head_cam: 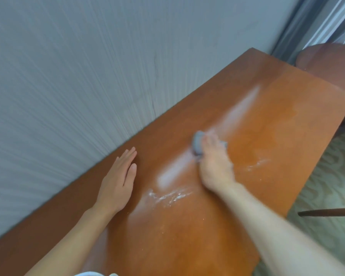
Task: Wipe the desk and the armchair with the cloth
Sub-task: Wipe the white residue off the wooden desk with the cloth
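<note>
A brown wooden desk [287, 108] runs along the wall, with streaks of white powder [167, 196] on its top. My right hand [215, 166] grips a bunched grey cloth [197, 144] and presses it on the middle of the desk; the hand and cloth are blurred. My left hand [118, 182] lies flat on the desk near the wall, fingers straight. The brown armchair [331, 62] stands beyond the desk's far end at the upper right, only partly in view.
A grey textured wall [88, 76] borders the desk on the left. Grey curtains [317, 22] hang in the far corner. Patterned carpet [331, 176] lies to the right of the desk, and a dark wooden bar [327, 213] juts in from the right edge.
</note>
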### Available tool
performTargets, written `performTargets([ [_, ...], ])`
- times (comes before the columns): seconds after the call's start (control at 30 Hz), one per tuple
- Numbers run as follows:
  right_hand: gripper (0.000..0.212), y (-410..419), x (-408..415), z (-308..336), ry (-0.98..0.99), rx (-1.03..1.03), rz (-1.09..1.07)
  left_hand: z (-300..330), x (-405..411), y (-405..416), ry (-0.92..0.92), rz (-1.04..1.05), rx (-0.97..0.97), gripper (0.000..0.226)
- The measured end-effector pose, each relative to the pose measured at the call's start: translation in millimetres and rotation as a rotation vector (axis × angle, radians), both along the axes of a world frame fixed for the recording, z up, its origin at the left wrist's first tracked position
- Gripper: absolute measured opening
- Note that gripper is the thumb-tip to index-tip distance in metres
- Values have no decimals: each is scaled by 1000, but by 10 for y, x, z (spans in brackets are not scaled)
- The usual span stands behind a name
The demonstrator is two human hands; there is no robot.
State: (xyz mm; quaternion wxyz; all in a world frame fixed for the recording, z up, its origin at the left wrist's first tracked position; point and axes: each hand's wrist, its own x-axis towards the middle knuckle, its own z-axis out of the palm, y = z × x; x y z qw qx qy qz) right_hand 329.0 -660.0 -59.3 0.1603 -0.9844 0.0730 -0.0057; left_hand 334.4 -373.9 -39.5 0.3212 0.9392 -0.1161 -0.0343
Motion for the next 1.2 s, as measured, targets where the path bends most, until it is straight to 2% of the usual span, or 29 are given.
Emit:
performTargets([
  [0.07, 70, 893, -278, -77, -62, -34, 259, -42, -111, 113, -16, 43, -29, 60],
  [0.13, 66, 1570, -623, -32, -119, 29, 475, -86, -275, 212, -35, 68, -51, 62],
  [0.23, 66, 1619, -857, 8, -79, 50, 588, -150, -594, 312, -47, 85, -64, 59],
  [0.3, 66, 1149, -849, 43, -76, 60, 468, -180, -776, 321, -44, 93, -34, 58],
  [0.37, 59, 315, -729, 67, -11, 95, 197, -177, -897, 309, -33, 130, -53, 57],
  [0.43, 57, -628, -524, 58, 35, 15, -21, -166, -930, 289, -24, 146, -68, 58],
  [0.5, 58, -1319, -366, 39, 44, -42, -144, -182, -947, 290, -27, 159, -71, 57],
  [0.53, 59, -1406, -317, 29, 50, -41, -191, -192, -945, 297, -32, 169, -77, 56],
  [0.6, 69, -1005, -351, 24, -55, 17, -229, -209, -934, 299, -39, 169, -62, 56],
  [0.63, 72, -615, -451, -99, -94, 23, -177, -219, -933, 298, -45, 167, -50, 56],
  [0.7, 73, 152, -571, -586, -106, -194, 23, -243, -922, 310, -55, 174, -53, 56],
  [0.73, 85, 516, -526, -1145, -151, -335, 102, -249, -911, 313, -57, 177, -68, 56],
  [0.77, 98, 953, -545, -1874, -83, -323, 240, -249, -902, 310, -54, 177, -84, 57],
  [0.8, 104, 1278, -649, -2241, -4, -203, 377, -248, -896, 305, -41, 176, -97, 58],
  [0.83, 105, 1450, -825, -2330, 21, -94, 455, -244, -889, 307, -28, 171, -101, 59],
  [0.87, 103, 1414, -988, -2099, -39, -32, 445, -245, -887, 315, -25, 164, -99, 59],
  [0.93, 88, 967, -1147, -801, -205, 92, 337, -236, -888, 321, -34, 152, -80, 59],
  [1.0, 68, 343, -1055, -57, -175, 173, 160, -226, -907, 317, -23, 150, -54, 59],
  [1.13, 60, -1448, -516, -40, -15, 61, -272, -224, -926, 262, -21, 180, -14, 62],
  [1.2, 58, -1589, -460, -6, 12, 31, -346, -226, -920, 273, -23, 181, 33, 62],
])
